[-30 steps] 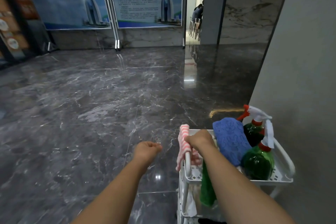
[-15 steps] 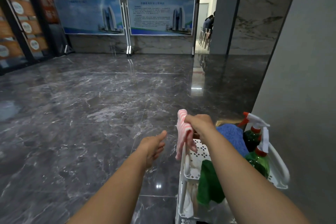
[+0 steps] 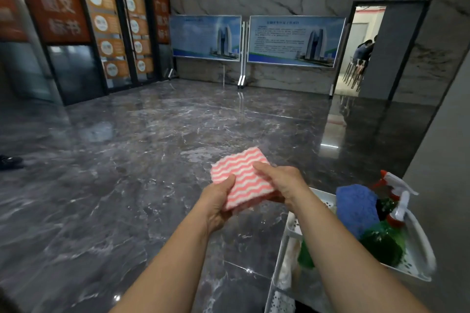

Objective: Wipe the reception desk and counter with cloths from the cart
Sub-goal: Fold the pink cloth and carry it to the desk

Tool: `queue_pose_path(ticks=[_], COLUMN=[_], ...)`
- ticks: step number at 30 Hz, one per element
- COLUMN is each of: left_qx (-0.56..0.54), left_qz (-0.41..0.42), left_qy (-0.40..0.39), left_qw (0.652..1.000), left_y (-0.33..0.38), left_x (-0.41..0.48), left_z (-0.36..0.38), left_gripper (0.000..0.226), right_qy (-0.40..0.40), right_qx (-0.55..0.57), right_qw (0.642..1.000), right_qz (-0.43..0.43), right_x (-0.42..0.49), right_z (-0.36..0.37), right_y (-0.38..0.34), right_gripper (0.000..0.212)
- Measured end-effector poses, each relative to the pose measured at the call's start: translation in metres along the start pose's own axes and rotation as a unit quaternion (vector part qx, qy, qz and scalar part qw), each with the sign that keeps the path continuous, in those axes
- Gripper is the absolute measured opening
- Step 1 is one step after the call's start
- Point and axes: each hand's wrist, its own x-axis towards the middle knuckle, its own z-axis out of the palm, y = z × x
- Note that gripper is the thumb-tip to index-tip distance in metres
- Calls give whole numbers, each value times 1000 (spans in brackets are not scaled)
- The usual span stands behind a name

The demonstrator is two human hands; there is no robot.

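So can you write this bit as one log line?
step: cloth picked | pink striped cloth: held by left hand and right hand | cart: right

office building lobby, polished marble floor [image 3: 152,160], display boards [image 3: 296,40], cleaning cart [image 3: 419,249]

Glossy marble floor [image 3: 152,160], perforated white plastic cart [image 3: 419,246], soft cloth [image 3: 244,180]

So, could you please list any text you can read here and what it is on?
"广告 图文 标书": orange banner, left wall, slightly blurred.
Round-badge posters on the glass doors: too blurred.
Blue display boards: print too small.
Spray bottles, striped cloth: no text.
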Motion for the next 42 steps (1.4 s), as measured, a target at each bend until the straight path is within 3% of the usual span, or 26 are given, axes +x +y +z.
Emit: queue_pose_path(ticks=[5,8,12,19,22,24,31,34,38,42], left_qx=[-63,-89,-45,61,61,46,-53,-95,-113,-79], left_qz=[40,59,89,199,239,258,258,256,261,250], left_qy=[15,51,158,317,364,399,479,485,521,573], left_qw=[997,993,982,925,898,878,837,831,805,776], left_y=[3,7,7,20,25,26,18,5,-10,-24], left_x=[-66,-105,-157,-256,-309,-348,-509,-573,-646,-704], left_z=[-38,-72,-121,-203,-227,-244,-323,-360,-420,-477], left_gripper=[29,39,25,24,32,24,12,17,29,18], right_qy=[-56,-129,-234,-321,-354,-381,-476,-509,-524,-518], right_qx=[2,34,36,-76,-81,-87,-161,-174,-209,-217], right_qw=[998,991,970,942,929,916,855,833,814,810], right_qz=[-16,26,61,-57,-74,-85,-127,-126,-141,-167], right_x=[-37,-56,-96,-172,-214,-250,-403,-470,-546,-608], right_z=[35,66,111,193,231,256,345,380,430,471], right_y=[17,29,38,39,38,37,63,84,112,141], right_gripper=[9,13,20,9,14,17,17,13,12,5])
